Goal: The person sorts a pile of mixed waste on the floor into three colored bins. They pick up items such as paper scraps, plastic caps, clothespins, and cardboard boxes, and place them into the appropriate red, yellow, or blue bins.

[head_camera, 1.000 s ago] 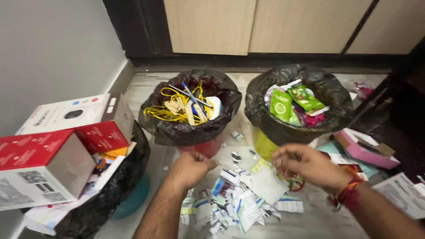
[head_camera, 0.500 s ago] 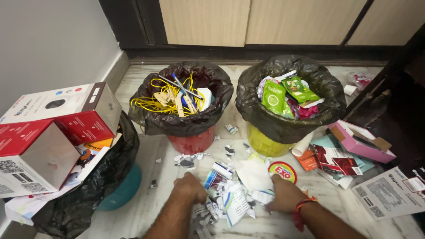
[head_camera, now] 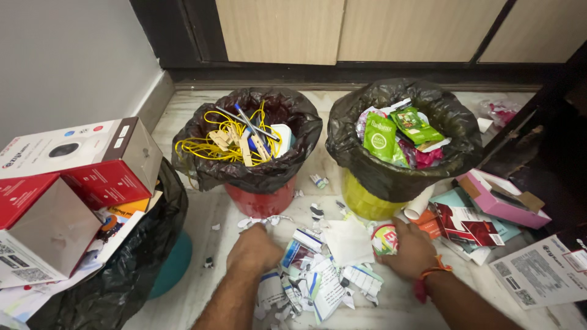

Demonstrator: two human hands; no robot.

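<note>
A person's left hand (head_camera: 254, 249) presses flat on torn paper scraps (head_camera: 318, 275) on the floor (head_camera: 208, 211); the right hand (head_camera: 411, 249), lower than half a second ago, now pinches a round red-and-green lid (head_camera: 384, 238) beside the yellow bin (head_camera: 365, 200).

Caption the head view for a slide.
Two hands, left hand and right hand, gather torn paper scraps before two lined bins.
</note>
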